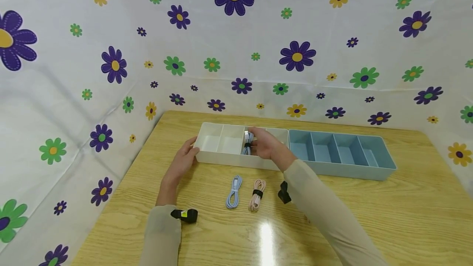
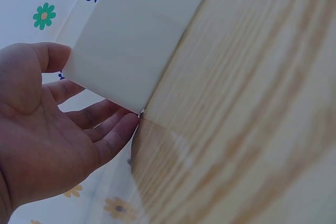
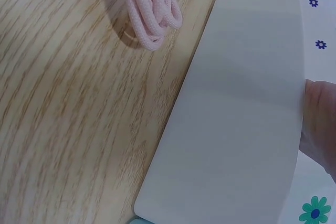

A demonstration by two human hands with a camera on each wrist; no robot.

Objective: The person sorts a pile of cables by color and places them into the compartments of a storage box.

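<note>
My right hand [image 1: 266,143] reaches into the third compartment of a white divided box [image 1: 236,159] and grips a coiled light-blue USB cable [image 1: 247,149] with a black strap. The cable stands upright, its pale plug at the top. In the right wrist view, the box's front wall [image 3: 226,98] hides the cable and most of the hand. My left hand [image 1: 182,161] holds the box's left end; in the left wrist view, its thumb is at the rim and the other fingers lie along the end wall. A blue cable [image 1: 229,201] and a pink cable [image 1: 258,184] lie coiled in front.
A blue divided box [image 1: 343,169] stands end to end with the white one, on its right. Both rest toward the back of a wooden table [image 1: 417,208]. Flower-printed cloth [image 1: 258,32] hangs behind the table and along its sides.
</note>
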